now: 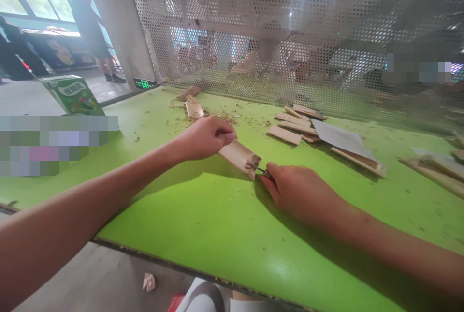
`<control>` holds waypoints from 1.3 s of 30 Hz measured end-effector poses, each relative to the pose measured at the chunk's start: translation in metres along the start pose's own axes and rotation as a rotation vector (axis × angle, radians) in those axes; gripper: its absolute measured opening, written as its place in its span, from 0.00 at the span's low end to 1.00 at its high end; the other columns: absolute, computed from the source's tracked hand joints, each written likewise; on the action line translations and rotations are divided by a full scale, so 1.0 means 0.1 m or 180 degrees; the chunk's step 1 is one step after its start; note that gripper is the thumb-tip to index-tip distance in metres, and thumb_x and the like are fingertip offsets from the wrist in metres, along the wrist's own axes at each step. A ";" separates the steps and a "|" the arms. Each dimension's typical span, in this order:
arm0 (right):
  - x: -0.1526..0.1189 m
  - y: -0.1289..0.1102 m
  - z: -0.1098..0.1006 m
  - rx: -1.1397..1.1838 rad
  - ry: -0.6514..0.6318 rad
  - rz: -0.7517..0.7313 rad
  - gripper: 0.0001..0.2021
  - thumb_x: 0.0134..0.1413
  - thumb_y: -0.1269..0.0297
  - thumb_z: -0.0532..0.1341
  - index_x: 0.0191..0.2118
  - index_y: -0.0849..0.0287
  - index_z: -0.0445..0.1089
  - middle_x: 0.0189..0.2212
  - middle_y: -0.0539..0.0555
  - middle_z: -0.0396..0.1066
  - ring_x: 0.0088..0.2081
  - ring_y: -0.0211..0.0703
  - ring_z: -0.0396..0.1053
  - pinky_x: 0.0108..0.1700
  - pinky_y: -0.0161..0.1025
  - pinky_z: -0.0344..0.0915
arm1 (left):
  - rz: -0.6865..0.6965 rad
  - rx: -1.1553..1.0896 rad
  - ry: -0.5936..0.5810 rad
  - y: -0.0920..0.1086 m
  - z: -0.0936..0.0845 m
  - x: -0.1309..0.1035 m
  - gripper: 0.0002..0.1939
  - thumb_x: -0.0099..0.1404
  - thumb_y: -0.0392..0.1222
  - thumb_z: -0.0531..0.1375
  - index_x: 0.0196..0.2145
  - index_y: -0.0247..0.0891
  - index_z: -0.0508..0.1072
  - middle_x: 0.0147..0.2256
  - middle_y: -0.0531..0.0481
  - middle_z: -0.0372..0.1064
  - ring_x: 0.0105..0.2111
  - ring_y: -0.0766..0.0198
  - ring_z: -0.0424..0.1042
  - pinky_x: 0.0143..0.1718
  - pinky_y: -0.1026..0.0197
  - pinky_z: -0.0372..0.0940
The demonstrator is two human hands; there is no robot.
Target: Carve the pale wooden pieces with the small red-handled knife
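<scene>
A pale bamboo strip (237,156) lies slantwise over the green table (217,220). My left hand (208,138) is closed around its upper part, thumb and fingers pressed together. In my right hand (295,186) is a thin metal tool (261,170), its handle mostly hidden by the fingers. The tool's tip touches the rough, notched near end of the strip. Another light piece of bamboo (194,107) shows just beyond my left hand, with shavings around it.
Several bamboo pieces (284,134) and a sheet of paper (342,140) lie at the right back. More pieces are at the far right. A perforated metal screen (235,36) borders the back. A green box (74,95) stands at the left. People stand beyond.
</scene>
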State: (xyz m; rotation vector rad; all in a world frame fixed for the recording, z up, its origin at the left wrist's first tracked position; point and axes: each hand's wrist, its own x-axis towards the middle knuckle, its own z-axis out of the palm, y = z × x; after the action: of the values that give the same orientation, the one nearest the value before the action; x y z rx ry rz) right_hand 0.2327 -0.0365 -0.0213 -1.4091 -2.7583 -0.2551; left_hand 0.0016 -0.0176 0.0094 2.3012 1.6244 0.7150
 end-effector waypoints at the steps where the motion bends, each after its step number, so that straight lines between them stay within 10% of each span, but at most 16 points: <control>1: 0.00 -0.01 0.00 -0.0023 -0.0006 0.0021 0.14 0.64 0.59 0.48 0.35 0.57 0.68 0.22 0.53 0.71 0.19 0.39 0.60 0.23 0.38 0.41 | -0.0031 0.0021 0.0024 0.02 0.00 -0.01 0.13 0.62 0.43 0.54 0.24 0.36 0.71 0.20 0.54 0.64 0.21 0.69 0.60 0.24 0.63 0.51; 9: -0.01 -0.02 -0.02 0.0000 -0.0126 0.0079 0.14 0.64 0.59 0.48 0.33 0.57 0.66 0.21 0.52 0.69 0.19 0.38 0.60 0.23 0.38 0.42 | -0.0145 0.0169 0.0182 0.10 0.01 -0.07 0.15 0.61 0.41 0.54 0.18 0.37 0.60 0.16 0.55 0.55 0.19 0.70 0.55 0.23 0.62 0.48; 39: 0.02 0.03 -0.05 0.0440 -0.0358 -0.0034 0.20 0.64 0.57 0.49 0.25 0.59 0.66 0.17 0.51 0.64 0.15 0.33 0.53 0.20 0.37 0.42 | -0.0056 0.0185 0.0116 0.07 0.00 -0.08 0.15 0.63 0.44 0.53 0.23 0.37 0.71 0.18 0.52 0.62 0.20 0.67 0.58 0.24 0.61 0.50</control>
State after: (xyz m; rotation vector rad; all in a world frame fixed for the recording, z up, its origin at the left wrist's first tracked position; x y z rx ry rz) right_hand 0.2339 -0.0341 -0.0153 -1.4166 -2.8091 0.0153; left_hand 0.0051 -0.0272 0.0103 2.3238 1.7009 0.7193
